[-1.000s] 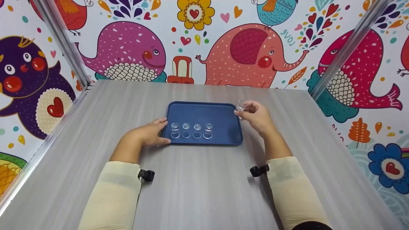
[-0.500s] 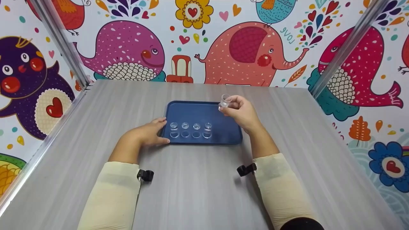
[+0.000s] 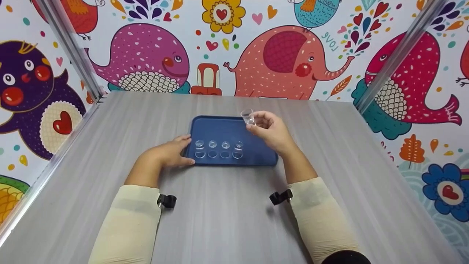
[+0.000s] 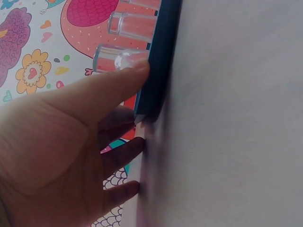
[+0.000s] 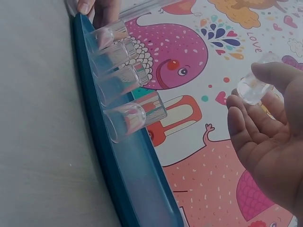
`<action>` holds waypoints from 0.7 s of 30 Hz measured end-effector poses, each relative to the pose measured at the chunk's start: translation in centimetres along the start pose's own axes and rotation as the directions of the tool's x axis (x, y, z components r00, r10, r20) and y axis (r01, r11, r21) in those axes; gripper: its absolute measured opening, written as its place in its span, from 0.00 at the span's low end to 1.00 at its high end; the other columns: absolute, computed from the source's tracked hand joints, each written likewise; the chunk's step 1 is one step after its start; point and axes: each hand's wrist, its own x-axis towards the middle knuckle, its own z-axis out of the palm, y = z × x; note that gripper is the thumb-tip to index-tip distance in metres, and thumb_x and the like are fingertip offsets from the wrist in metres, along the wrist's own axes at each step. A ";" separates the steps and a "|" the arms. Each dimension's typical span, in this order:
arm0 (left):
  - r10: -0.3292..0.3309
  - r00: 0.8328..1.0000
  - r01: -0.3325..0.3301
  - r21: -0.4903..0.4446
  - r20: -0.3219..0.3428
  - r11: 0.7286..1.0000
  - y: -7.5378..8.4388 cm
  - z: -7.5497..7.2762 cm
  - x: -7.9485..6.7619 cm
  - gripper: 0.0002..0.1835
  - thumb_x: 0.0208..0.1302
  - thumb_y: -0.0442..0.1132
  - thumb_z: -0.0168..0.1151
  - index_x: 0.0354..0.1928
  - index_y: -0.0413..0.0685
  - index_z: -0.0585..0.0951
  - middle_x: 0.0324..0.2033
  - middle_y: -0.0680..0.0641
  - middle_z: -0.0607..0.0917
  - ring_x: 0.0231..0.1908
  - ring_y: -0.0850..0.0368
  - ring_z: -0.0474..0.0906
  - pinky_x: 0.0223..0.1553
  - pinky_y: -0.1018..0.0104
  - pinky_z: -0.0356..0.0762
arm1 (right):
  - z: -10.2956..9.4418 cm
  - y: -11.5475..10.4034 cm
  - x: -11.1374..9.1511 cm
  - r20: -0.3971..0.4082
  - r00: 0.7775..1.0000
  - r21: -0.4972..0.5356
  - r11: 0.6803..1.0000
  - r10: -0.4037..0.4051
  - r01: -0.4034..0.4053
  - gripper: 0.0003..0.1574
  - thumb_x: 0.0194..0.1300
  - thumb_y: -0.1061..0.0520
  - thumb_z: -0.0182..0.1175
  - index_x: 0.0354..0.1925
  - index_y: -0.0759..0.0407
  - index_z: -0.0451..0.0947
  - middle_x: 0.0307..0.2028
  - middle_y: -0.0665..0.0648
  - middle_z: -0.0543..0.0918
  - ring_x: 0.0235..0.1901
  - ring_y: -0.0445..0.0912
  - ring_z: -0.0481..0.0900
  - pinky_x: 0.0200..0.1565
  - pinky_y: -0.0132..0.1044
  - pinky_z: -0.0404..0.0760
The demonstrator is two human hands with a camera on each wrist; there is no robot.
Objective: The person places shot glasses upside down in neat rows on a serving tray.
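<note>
My right hand (image 3: pixel 273 130) pinches a small clear shot glass (image 3: pixel 247 116) by its thick base, between thumb and fingers. That glass is tilted, mouth up, over the far part of a blue tray (image 3: pixel 223 126). In the right wrist view the held shot glass (image 5: pixel 253 87) hangs well apart from the others. Several matching shot glasses (image 3: pixel 225 149) stand upside down in one row along the tray's near left half. At the tray's left end lies my left hand (image 3: pixel 165 154), fingers spread against the side. Its thumb (image 4: pixel 118 82) rests on the rim at the near corner.
A grey wood-grain table (image 3: pixel 227 212) carries the tray near its middle. Cartoon-printed panels (image 3: pixel 271 66) rise at the back and both sides, joined by metal corner posts (image 3: pixel 67 51). Black wrist cameras (image 3: pixel 280 198) stick out inward from both sleeves.
The right hand has carried the shot glass leftward, from the tray's far right corner to over its far edge, tilting it on the way. The left hand and the row of glasses stay put.
</note>
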 end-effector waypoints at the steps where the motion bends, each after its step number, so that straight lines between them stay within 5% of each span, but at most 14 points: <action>1: 0.000 1.000 0.000 -0.001 -0.001 1.000 0.0 0.0 0.0 0.50 0.74 0.53 0.68 0.86 0.40 0.53 0.87 0.42 0.49 0.86 0.34 0.46 0.86 0.37 0.48 | 0.0 0.0 -0.1 -0.003 1.000 -0.011 1.000 -0.001 0.001 0.19 0.67 0.59 0.74 0.55 0.61 0.85 0.40 0.52 0.88 0.38 0.45 0.83 0.40 0.29 0.86; 13: 0.010 1.000 -0.010 0.007 -0.009 1.000 -0.1 0.0 0.0 0.50 0.74 0.53 0.67 0.85 0.40 0.53 0.87 0.42 0.49 0.86 0.35 0.46 0.86 0.38 0.48 | -0.5 0.2 -0.4 -0.078 0.997 -0.059 0.998 0.014 -0.018 0.22 0.67 0.50 0.77 0.56 0.56 0.88 0.40 0.53 0.86 0.41 0.47 0.81 0.40 0.27 0.84; 21: 0.002 1.000 -0.002 0.019 -0.014 1.000 0.0 0.0 -0.1 0.50 0.73 0.54 0.67 0.86 0.41 0.54 0.87 0.42 0.50 0.86 0.34 0.47 0.86 0.37 0.49 | -0.7 0.4 -0.3 -0.015 0.997 -0.040 0.996 0.076 -0.076 0.23 0.64 0.58 0.77 0.57 0.56 0.87 0.44 0.56 0.92 0.44 0.48 0.88 0.48 0.30 0.90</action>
